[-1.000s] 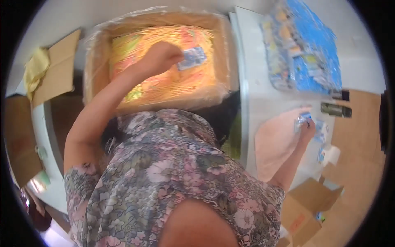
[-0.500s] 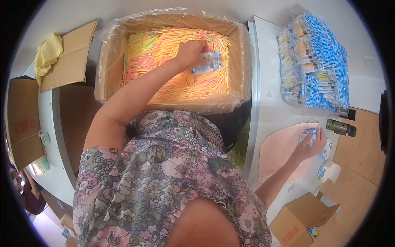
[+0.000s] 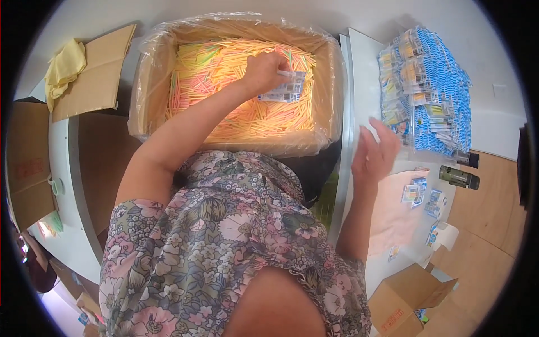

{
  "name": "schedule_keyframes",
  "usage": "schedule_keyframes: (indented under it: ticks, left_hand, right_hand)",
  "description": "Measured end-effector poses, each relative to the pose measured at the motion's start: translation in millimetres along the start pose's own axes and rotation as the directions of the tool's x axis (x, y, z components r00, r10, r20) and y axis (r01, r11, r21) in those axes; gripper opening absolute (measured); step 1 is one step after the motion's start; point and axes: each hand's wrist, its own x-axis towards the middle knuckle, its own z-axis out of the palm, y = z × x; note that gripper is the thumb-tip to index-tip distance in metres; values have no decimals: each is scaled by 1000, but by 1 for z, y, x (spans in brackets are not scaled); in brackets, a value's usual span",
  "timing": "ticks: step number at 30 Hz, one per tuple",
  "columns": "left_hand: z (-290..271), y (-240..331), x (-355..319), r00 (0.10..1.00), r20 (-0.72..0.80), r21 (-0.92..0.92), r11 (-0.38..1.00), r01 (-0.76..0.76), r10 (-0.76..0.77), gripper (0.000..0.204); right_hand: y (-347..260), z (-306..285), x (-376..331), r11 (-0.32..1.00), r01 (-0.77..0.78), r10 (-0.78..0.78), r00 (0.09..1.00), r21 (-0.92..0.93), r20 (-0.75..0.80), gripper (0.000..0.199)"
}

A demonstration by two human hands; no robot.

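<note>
My left hand (image 3: 266,72) is closed on the edge of a small clear plastic packet (image 3: 292,87) with blue and white print. It holds the packet over a large carton (image 3: 150,84) lined with clear plastic film. Thin yellow, orange, pink and green sticks (image 3: 224,62) fill the carton in a loose heap. My right hand (image 3: 377,151) is in the air between the carton and the right-hand table, its fingers apart and slightly blurred, with nothing in it. Below it on a pink cloth (image 3: 387,210) lies a blue and white packet (image 3: 414,192).
A tall stack of blue-edged packets (image 3: 432,84) stands at the back of the right table, beside a dark green bottle (image 3: 459,177). An open cardboard box (image 3: 404,297) is at the lower right. At left are a cardboard flap (image 3: 92,78), a yellow cloth (image 3: 65,64) and a pale green cup (image 3: 58,186).
My right hand has left the packet on the pink cloth and moved up and left toward the carton, its fingers spreading. The left hand keeps its packet, which has tilted slightly.
</note>
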Motion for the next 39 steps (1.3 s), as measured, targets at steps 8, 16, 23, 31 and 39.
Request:
schedule_keyframes:
  ticks: [8,16,23,31,39]
  left_hand:
    - [-40,8,-15,966,220,-769,633,85,138,18]
    - [-158,-28,-55,998,-67,-523,851,-52,20,26]
    - [-172,-61,-109,847,-324,-859,505,-78,-421,21]
    - [-162,-91,-115,736,-497,-847,439,-299,-459,23]
    - [-159,-99,-112,761,-490,-844,450,-292,-426,23]
  right_hand:
    - [-35,82,65,731,-561,426,820,389,382,19]
    - [-87,139,147,466,-505,171,857,727,486,25]
    - [-123,261,128,885,61,-332,777,462,534,17]
    - [-153,309,146,913,173,-359,772,369,526,7]
    - [-188,344,156,946,185,-323,619,267,716,26]
